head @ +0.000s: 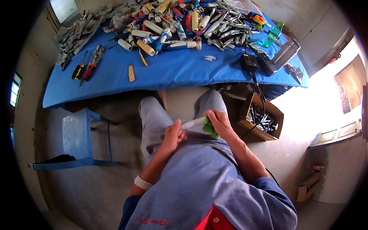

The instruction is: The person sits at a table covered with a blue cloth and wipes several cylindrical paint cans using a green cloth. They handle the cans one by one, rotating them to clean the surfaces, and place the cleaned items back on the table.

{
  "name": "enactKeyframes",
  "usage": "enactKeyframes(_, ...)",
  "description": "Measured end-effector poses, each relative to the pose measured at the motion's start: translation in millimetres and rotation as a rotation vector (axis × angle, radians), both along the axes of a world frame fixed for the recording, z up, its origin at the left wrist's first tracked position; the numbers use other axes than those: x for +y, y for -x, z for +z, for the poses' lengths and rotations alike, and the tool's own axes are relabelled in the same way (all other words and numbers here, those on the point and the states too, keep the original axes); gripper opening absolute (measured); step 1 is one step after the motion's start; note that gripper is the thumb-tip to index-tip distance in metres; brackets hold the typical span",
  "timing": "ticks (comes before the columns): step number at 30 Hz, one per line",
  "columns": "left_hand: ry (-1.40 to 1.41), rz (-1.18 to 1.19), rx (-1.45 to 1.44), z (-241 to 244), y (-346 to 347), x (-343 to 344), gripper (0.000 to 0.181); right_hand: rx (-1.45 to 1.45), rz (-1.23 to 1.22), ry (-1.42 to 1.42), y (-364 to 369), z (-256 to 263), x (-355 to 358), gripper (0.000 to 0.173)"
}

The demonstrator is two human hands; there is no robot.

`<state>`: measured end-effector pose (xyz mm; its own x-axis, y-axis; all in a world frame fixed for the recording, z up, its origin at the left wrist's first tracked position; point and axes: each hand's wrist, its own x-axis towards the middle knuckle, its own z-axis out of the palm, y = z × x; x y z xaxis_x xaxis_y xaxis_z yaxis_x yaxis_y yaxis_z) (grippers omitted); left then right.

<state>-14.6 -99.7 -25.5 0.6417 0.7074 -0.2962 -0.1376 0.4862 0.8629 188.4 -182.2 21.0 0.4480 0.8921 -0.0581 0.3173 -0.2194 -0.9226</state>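
Observation:
A slim white plastic handle (193, 123) lies across my lap, held between both hands. My left hand (173, 134) grips its left end with the thumb on top. The other end meets a green cloth or scouring pad (210, 129), bunched up in my right hand (220, 122). The fingers of that hand hide the tip of the handle. Beyond my knees, a heap of white, cream, blue and red plastic handles and casings (172, 26) covers the back of the blue-draped table (172, 72).
Screwdrivers and red-handled pliers (90, 72) lie left on the table. At right stand a black power adapter (249, 61), a steel flask (287, 53) and a green bottle (273, 36). A cardboard box of metal parts (261, 118) and a blue stool (77, 135) flank my legs.

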Motion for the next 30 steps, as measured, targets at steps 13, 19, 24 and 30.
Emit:
enactKeyframes(13, 0.037, -0.081, -0.018, 1, -6, -3, 0.057, 0.771, -0.196, -0.147, 68, -9, 50, 0.030)
enactKeyframes(19, 0.008, -0.076, 0.035, 4, -8, -2, 0.058, 0.626, -0.133, -0.083, 75, -1, 50, 0.029)
enactKeyframes(24, 0.019, -0.150, -0.060, -1, -8, -5, 0.055, 0.796, -0.331, -0.269, 35, -3, 73, 0.030)
enactKeyframes(30, -0.016, -0.169, -0.027, 3, -9, -6, 0.055, 0.799, -0.390, -0.331, 18, -3, 78, 0.031)
